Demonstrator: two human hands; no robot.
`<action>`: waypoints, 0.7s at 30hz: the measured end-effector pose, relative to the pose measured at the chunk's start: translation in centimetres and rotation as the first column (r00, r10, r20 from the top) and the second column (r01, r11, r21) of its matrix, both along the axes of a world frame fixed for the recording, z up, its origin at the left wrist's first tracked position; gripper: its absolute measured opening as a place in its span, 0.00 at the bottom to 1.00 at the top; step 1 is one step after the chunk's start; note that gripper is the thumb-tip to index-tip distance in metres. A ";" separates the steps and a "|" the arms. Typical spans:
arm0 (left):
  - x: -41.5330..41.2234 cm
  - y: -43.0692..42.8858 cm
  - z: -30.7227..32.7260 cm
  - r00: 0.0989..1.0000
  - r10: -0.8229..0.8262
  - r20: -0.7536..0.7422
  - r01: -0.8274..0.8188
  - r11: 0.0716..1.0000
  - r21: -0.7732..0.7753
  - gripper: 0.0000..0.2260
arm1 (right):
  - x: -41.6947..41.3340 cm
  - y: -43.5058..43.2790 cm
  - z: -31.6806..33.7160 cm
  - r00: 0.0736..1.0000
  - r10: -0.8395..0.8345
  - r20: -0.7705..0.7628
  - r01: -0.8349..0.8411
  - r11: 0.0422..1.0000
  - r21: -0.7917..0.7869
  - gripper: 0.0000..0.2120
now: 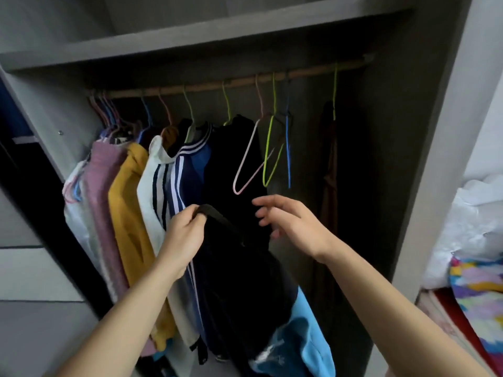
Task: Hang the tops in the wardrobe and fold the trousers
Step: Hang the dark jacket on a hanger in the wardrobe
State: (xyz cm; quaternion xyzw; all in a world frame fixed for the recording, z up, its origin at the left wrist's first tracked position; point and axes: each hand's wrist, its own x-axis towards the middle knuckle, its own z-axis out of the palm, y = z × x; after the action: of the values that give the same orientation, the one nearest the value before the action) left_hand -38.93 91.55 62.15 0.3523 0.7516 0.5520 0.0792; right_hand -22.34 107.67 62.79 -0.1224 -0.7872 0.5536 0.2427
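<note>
I face an open grey wardrobe with a wooden rail [313, 72]. My left hand [185, 235] pinches the collar of a black top [234, 268] with light blue lower parts, holding it up in front of the hung clothes. My right hand [291, 221] is open, fingers spread, just right of the top and below an empty pink hanger [246, 170]. Beside the pink one hang an empty green hanger [269, 159] and an empty blue hanger [288, 148]. Several tops hang at the left: pink [103, 202], mustard [128, 208], white [152, 191], navy striped [187, 175] and black [231, 148].
A dark brown garment [329, 186] hangs on a green hanger at the rail's right end. The wardrobe's right side panel [424, 186] stands close. Beyond it lie white bags [473, 227] and a colourful cloth [479, 284] on a bed. A grey shelf [217, 31] spans above the rail.
</note>
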 end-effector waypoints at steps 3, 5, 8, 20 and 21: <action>-2.4 1.5 -0.2 0.992 -0.114 -0.044 0.115 0.993 0.017 0.14 | -3.8 0.3 1.6 0.966 -0.234 -0.107 0.237 0.971 0.020 0.16; -3.8 2.6 -0.6 0.982 -0.184 -0.052 0.185 0.983 0.013 0.13 | -6.9 0.6 3.1 0.906 -0.404 -0.125 0.417 0.903 0.105 0.17; -6.1 4.0 -1.6 0.963 -0.268 -0.041 0.269 0.963 0.021 0.13 | -11.5 1.4 5.3 0.825 -0.562 -0.060 0.558 0.793 0.245 0.21; -12.0 6.3 -4.4 0.930 -0.359 0.077 0.361 0.932 -0.021 0.14 | -17.9 3.6 3.4 0.616 -0.779 -0.117 0.785 0.596 0.170 0.14; -12.1 6.3 -4.4 0.932 -0.353 0.083 0.357 0.934 -0.028 0.15 | -17.5 3.6 3.6 0.612 -0.778 -0.142 0.790 0.592 0.161 0.13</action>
State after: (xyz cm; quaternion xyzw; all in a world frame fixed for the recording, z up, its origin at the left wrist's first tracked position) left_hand -51.03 97.81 57.73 0.4592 0.6836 0.5255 0.2137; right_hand -39.82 111.28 66.35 -0.4141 -0.6992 0.3083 0.4946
